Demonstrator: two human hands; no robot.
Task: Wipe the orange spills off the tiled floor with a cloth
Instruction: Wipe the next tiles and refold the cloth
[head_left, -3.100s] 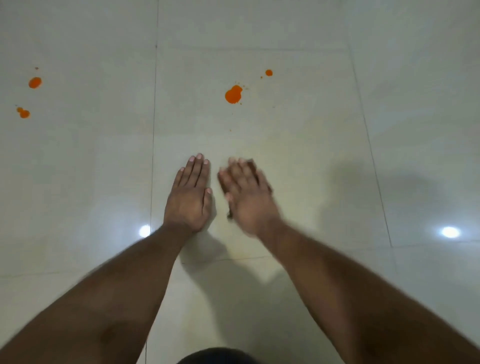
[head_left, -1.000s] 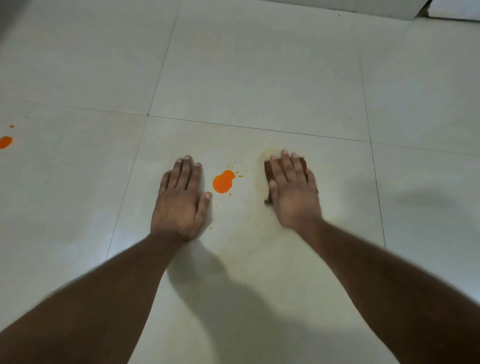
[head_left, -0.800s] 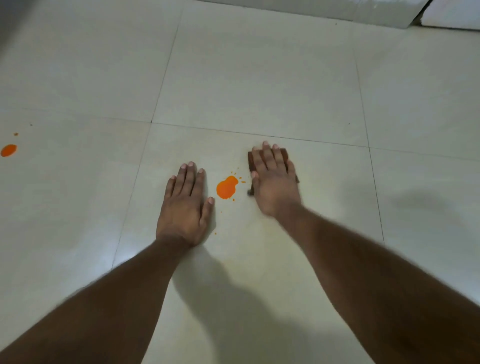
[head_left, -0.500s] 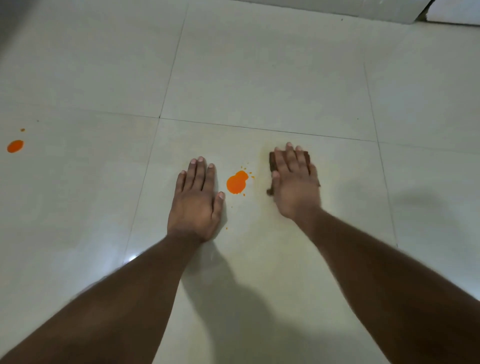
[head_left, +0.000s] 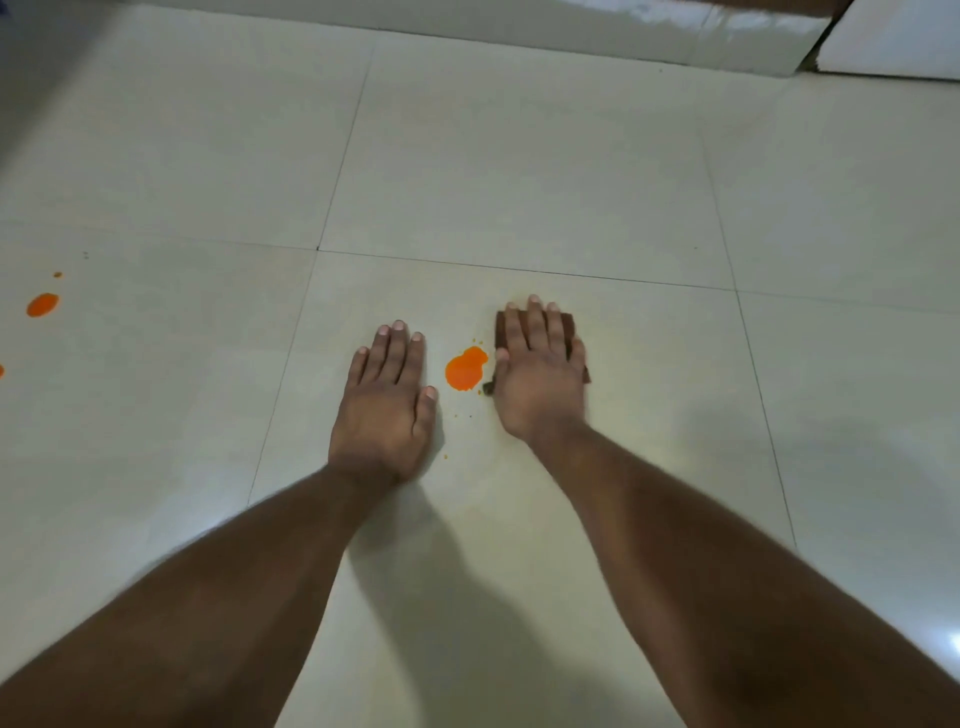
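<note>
An indoor room, most likely in a home, though the room's kind cannot be told. The floor (head_left: 519, 156) is laid with large glossy cream tiles split by thin dark grout lines (head_left: 519, 270) and reflects light. A glossy pale skirting (head_left: 623, 31) runs along the far edge beside a white panel (head_left: 893, 41).
</note>
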